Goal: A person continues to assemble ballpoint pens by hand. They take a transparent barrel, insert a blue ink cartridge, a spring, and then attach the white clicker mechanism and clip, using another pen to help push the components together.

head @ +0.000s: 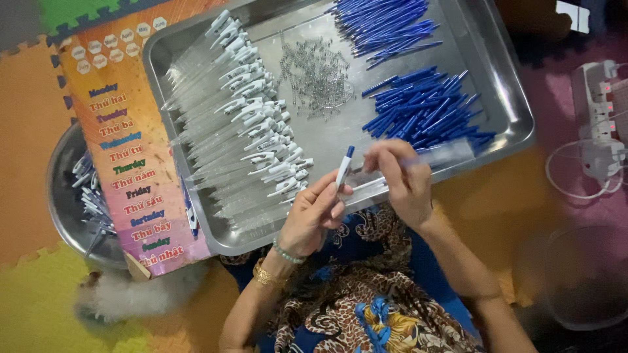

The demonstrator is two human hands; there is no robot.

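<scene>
Holding a white pen top with a blue button (344,167) upright, the left hand (313,216) is curling its fingers and thumb shut around the lower end, just over the near rim of the metal tray (497,72). The right hand (402,180) is pinching closed on a clear pen barrel (439,155), which is lying nearly level and reaching out to the right along that same near rim; whether the barrel is touching the pen top is not clear.

Inside the tray, clear barrels with white clips (245,124) are filling the left part, a small heap of metal springs (317,75) is lying in the middle, and blue pen parts are sitting in two piles, one at the far edge (386,26) and one at the right (425,111).

Left of the tray, a colourful printed board (131,163) is lying on the foam floor mat (33,131), and beyond it a round metal bowl (62,196) is holding more pens. Right of the tray, a white power strip (598,98) is resting on the floor.
</scene>
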